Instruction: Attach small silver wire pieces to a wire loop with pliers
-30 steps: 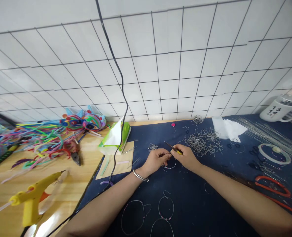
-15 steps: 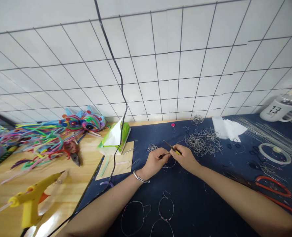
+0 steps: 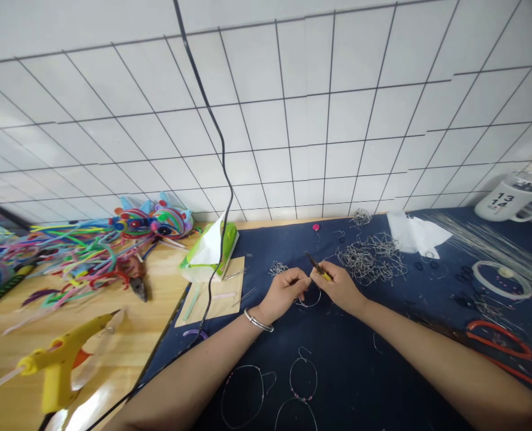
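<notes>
My left hand [image 3: 288, 288] pinches a thin wire loop [image 3: 311, 304] near its end. The loop hangs below the fingers, with small pinkish beads on its lower part. Close beside it, my right hand [image 3: 340, 290] is closed around small pliers with a yellow handle [image 3: 326, 276]; their dark, narrow jaws [image 3: 311, 261] point up and to the left. The fingertips of both hands nearly meet, and they hide the exact spot where the wire is held. Nearer to me on the dark blue cloth lie beaded wire rings [image 3: 302, 397] and a larger wire loop [image 3: 242, 366].
Tangled wire pieces [image 3: 369, 258] lie behind my right hand, and a small wire pile [image 3: 278, 268] behind my left. A tissue pack [image 3: 209, 248], a yellow glue gun [image 3: 63, 353] and red-handled pliers [image 3: 136, 284] are leftward. Red-handled scissors [image 3: 499, 338] and a mug [image 3: 511, 197] are rightward.
The pliers' jaws have shifted slightly right and point more steeply upward. My left fingers have changed their pinch, and more of the wire loop shows below the hands.
</notes>
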A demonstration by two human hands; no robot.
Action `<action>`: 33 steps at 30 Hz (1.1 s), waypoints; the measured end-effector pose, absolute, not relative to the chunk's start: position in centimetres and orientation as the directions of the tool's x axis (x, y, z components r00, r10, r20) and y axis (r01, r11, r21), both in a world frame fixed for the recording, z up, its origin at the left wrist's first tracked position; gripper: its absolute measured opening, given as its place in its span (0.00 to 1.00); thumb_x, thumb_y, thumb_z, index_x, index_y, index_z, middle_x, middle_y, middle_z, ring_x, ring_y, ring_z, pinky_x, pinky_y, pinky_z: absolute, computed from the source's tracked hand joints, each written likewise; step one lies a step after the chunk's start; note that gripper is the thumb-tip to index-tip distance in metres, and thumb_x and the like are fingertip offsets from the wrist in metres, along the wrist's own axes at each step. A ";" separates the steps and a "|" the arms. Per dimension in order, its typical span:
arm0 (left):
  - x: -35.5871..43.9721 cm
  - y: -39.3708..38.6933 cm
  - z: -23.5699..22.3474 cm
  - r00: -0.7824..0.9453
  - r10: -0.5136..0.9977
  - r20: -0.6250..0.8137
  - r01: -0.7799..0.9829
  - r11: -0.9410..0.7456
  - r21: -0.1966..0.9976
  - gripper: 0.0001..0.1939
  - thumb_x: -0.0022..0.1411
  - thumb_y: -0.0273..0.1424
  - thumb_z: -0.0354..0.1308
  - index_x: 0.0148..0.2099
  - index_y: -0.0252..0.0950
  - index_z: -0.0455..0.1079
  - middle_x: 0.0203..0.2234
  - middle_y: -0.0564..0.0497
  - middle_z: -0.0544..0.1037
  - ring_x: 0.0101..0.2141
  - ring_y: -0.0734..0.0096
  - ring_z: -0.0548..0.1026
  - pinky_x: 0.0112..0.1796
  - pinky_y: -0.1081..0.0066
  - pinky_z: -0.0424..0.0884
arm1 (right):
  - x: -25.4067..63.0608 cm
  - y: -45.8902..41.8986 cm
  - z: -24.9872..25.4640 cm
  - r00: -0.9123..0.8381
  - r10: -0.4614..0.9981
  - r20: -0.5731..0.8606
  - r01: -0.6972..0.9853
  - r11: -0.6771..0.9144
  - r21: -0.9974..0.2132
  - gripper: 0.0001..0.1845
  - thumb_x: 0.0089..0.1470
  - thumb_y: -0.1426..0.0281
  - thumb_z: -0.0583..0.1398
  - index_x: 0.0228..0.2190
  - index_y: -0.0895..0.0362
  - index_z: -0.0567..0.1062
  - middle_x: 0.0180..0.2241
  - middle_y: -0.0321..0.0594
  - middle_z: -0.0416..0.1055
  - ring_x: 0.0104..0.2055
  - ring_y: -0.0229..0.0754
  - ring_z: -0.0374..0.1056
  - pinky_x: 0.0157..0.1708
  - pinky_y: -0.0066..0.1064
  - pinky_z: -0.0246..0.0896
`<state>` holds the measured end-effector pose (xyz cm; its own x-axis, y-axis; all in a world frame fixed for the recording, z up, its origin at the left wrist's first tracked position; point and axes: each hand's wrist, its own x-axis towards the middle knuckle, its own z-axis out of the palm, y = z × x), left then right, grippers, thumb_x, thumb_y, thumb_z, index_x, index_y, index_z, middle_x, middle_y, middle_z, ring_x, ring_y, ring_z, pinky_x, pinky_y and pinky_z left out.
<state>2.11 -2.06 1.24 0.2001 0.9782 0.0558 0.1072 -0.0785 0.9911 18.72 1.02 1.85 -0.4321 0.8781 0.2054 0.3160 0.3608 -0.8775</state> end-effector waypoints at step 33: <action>1.9 -1.3 0.2 0.205 0.979 -0.020 -0.032 0.028 0.999 0.15 0.57 0.40 0.52 0.35 0.32 0.66 0.23 0.52 0.71 0.19 0.79 0.69 0.22 0.77 0.64 | 18.9 1.3 0.9 -0.399 0.897 0.191 0.295 0.323 -0.899 0.11 0.52 0.63 0.52 0.28 0.57 0.67 0.23 0.31 0.61 0.26 0.33 0.57 0.29 0.25 0.53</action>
